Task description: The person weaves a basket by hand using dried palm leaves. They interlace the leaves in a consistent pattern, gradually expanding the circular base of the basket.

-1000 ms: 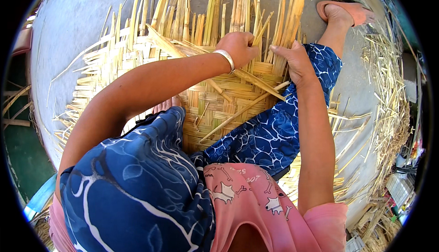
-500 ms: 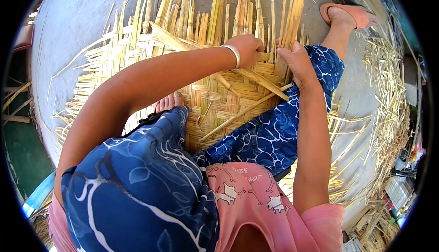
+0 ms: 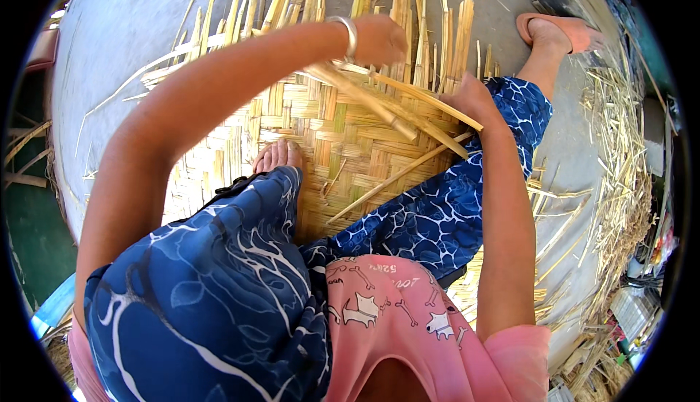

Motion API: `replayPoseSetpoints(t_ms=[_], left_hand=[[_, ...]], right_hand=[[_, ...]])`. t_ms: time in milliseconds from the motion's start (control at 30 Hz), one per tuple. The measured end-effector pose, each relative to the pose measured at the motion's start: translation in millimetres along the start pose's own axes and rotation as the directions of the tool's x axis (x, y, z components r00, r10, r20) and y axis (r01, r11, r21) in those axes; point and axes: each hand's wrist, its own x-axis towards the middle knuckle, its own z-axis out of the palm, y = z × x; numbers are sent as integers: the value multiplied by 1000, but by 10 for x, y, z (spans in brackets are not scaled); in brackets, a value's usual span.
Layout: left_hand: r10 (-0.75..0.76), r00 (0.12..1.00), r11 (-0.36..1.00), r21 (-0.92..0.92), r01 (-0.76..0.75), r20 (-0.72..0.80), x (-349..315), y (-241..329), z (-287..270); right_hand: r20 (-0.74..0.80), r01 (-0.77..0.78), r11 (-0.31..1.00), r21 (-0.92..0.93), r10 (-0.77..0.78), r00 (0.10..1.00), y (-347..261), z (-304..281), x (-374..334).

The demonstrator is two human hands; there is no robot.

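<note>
Step in hand: you are weaving a bamboo mat (image 3: 343, 139), working a loose strip (image 3: 379, 103) into its far edge, as I judge it.
Left hand (image 3: 379, 37): your fingers are curled shut about the upper end of the loose strip, close by the upright strip ends (image 3: 408, 16).
Right hand (image 3: 474, 99): it lies flat on the woven edge, fingers pressing down; I cannot tell whether they pinch anything.
Mat's place: it is spread on the concrete floor (image 3: 138, 30) under your legs, your bare foot (image 3: 277, 155) resting on it.
Next move, by my reckoning: you need the right hand to hold the weave steady while the left slides the strip over and under its neighbours, then pushes it tight.
Nearby: a heap of bamboo scraps (image 3: 620, 154) lies to your right.
</note>
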Motion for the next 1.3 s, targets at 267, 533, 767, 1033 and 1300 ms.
replayPoseSetpoints(t_ms=[267,533,767,1033,1300], left_hand=[[-274,938,937,279,210,213,-164,-817,-674],[-281,934,902,393,179,219,-436,-951,-618],[-206,954,909,404,104,218,-514,-977,-693],[-189,972,782,620,64,138,-677,-1044,-692],[-126,981,775,632,5,146,-835,-1148,-445]], right_hand=[[-88,-14,1000,-20,12,996,30,71,-76],[-656,233,871,433,128,743,210,-24,-526],[-677,252,835,490,183,713,-688,412,-1531],[-357,355,778,519,-180,917,-1050,695,-1594],[-153,458,867,199,-434,888,-1450,225,-1352]])
